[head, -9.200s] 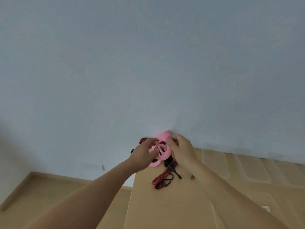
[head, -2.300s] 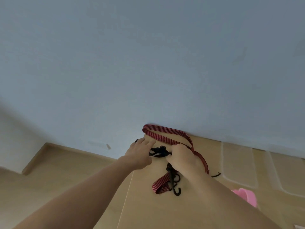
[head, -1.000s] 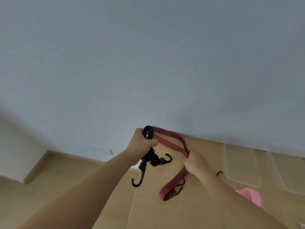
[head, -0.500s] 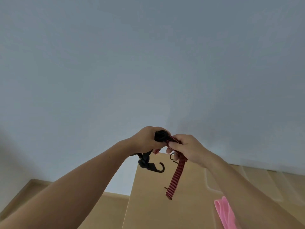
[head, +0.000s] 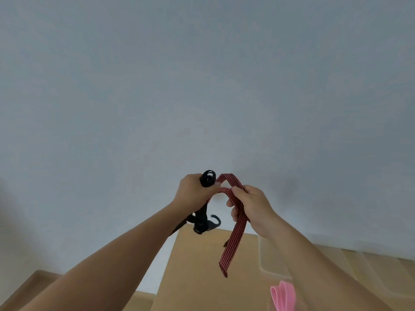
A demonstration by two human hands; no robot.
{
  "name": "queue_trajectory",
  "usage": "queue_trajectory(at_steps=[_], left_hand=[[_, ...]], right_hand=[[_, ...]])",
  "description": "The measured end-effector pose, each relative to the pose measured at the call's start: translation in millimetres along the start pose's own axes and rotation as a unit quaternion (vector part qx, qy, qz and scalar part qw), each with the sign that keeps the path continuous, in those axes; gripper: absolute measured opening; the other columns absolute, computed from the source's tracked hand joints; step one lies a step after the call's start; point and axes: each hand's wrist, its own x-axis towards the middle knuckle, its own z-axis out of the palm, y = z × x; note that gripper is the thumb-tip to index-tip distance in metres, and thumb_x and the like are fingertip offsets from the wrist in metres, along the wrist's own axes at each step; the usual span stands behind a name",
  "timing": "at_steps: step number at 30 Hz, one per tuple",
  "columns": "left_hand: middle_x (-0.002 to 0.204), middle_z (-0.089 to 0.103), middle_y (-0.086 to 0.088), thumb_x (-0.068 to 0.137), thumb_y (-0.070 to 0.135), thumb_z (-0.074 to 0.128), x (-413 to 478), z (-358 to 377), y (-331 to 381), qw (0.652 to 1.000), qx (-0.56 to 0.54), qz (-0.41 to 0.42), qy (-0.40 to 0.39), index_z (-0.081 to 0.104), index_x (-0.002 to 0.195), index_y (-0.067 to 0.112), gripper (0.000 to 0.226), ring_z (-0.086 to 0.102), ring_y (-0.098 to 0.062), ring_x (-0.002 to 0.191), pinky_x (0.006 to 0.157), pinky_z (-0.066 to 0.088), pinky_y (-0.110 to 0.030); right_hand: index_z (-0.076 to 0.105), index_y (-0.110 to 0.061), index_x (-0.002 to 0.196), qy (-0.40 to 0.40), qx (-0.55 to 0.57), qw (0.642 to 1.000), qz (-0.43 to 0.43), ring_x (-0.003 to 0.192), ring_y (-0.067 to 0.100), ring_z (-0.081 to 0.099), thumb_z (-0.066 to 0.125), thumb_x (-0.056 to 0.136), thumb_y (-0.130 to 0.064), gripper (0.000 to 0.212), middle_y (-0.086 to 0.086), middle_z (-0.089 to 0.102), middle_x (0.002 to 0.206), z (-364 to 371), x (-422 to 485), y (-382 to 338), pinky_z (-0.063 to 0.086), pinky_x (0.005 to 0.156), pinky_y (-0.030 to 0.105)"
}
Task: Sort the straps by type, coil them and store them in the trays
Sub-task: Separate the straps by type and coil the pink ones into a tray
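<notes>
Since the red striped strap (head: 235,239) is up in the air over the table (head: 193,277) and not in a tray (head: 274,261) yet, I'd say the coil could fall apart pretty easily. The left hand (head: 194,194) has its fingers curled tight round the black end, and the right hand (head: 252,206) is clamped on the band just beside it. The tail hangs loose below. If either grip slips, those dangling black hooks (head: 203,223) probably snag it.

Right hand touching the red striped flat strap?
Touching. Head view shows the right hand gripping the red striped flat strap, fingers curled round it, its end hanging below.
</notes>
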Motion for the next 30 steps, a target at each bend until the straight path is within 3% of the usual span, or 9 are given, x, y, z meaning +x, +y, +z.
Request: queue_trajectory(at_steps=[3,6,10,16,21,25,28,30], left_hand=[[0.062,0.066,-0.004,0.085,0.044,0.069,-18,12,12,0.969,-0.174,-0.151,-0.094,0.067,0.066,0.01,0.038,0.054,-0.014,0.048,0.048,0.042,-0.022],[0.075,0.073,-0.006,0.089,0.038,0.069,-26,20,17,0.952,-0.22,-0.195,-0.088,0.069,0.091,0.003,0.035,0.056,-0.018,0.054,0.053,0.046,-0.028],[0.087,0.075,-0.008,0.083,0.034,0.076,-34,26,23,0.965,-0.177,-0.188,-0.055,0.068,0.098,0.005,0.034,0.056,-0.015,0.056,0.052,0.046,-0.027],[0.077,0.064,-0.005,0.081,0.01,0.074,-54,34,33,0.948,-0.252,-0.191,-0.028,0.069,0.095,0.01,0.015,0.061,-0.012,0.052,0.048,0.047,-0.022],[0.059,0.06,0.009,0.076,0.001,0.062,-82,30,49,0.975,-0.161,-0.068,-0.137,0.06,0.09,0.008,0.016,0.057,-0.007,0.051,0.046,0.045,-0.018],[0.056,0.055,0.014,0.069,0.003,0.06,-102,32,53,0.972,-0.098,-0.043,-0.211,0.059,0.064,0.037,0.035,0.054,-0.005,0.05,0.048,0.044,-0.016],[0.056,0.052,0.011,0.067,0.005,0.06,-113,32,47,0.971,-0.109,-0.058,-0.206,0.055,0.059,0.037,0.033,0.051,-0.009,0.05,0.049,0.043,-0.02],[0.057,0.051,0.006,0.066,0.008,0.064,-115,31,43,0.973,-0.132,-0.072,-0.178,0.054,0.068,0.027,0.021,0.049,-0.015,0.051,0.049,0.041,-0.026]], right_hand=[[0.063,0.0,0.1,-0.032,-0.012,0.999,0.002,0.056,0.024,0.065,0.051,0.1,-0.024,0.027,0.011,0.071,0.073,-4,-10,1,0.051,0.052,0.033],[0.065,-0.004,0.101,-0.03,-0.019,0.999,-0.006,0.062,0.025,0.07,0.051,0.101,-0.026,0.027,0.01,0.074,0.079,-12,-20,4,0.056,0.053,0.035],[0.066,-0.005,0.102,-0.035,-0.023,0.999,-0.029,0.082,0.024,0.075,0.05,0.1,-0.027,0.027,0.008,0.076,0.091,-25,-28,8,0.06,0.073,0.042],[0.058,-0.001,0.103,-0.067,0.041,0.997,-0.003,0.075,0.034,0.072,0.049,0.098,-0.022,0.024,0.012,0.076,0.087,-31,-40,-1,0.059,0.067,0.045],[0.051,-0.002,0.108,-0.072,0.133,0.986,0.077,0.075,0.04,0.067,0.046,0.1,-0.02,0.02,0.026,0.068,0.088,-38,-43,-23,0.054,0.066,0.05],[0.054,-0.003,0.113,-0.088,0.175,0.974,0.116,0.077,0.032,0.06,0.048,0.101,-0.02,0.021,0.021,0.058,0.1,-35,-49,-32,0.049,0.07,0.042],[0.052,-0.004,0.106,-0.093,0.211,0.968,0.101,0.069,0.03,0.07,0.046,0.102,-0.016,0.014,0.018,0.056,0.104,-33,-53,-36,0.055,0.068,0.043],[0.052,-0.004,0.104,-0.089,0.213,0.969,0.092,0.07,0.029,0.072,0.047,0.101,-0.014,0.012,0.016,0.057,0.101,-32,-56,-37,0.057,0.066,0.043]])
